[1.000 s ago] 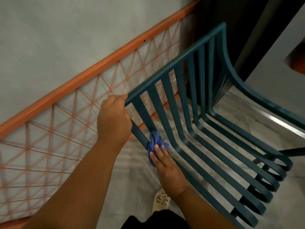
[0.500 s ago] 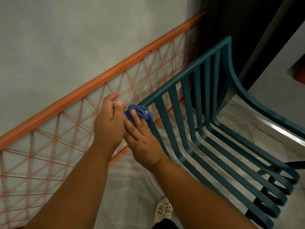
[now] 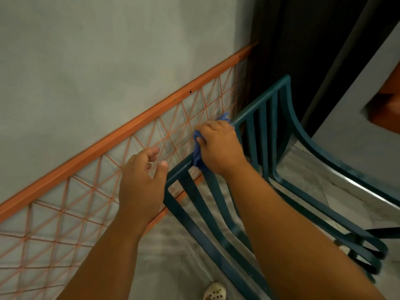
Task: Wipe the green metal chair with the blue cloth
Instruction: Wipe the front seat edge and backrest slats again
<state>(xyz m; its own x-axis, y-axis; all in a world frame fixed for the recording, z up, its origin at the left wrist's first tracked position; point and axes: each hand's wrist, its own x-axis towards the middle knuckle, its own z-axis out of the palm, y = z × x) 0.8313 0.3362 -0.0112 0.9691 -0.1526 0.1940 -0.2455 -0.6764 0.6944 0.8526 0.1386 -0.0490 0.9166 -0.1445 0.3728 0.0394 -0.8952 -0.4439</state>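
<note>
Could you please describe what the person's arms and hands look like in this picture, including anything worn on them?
Both forearms are bare, with no sleeves in view. The left hand and the right hand wear no gloves, and no rings, watch or bracelets show on the visible sides. No markings can be made out.

orange lattice railing (image 3: 91, 204) close behind chair back (image 3: 255, 118), narrow gaps between slats (image 3: 194, 198)

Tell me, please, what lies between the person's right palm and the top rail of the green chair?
The blue cloth, bunched under the right hand and wrapped over the chair's top rail, as the head view shows.
</note>
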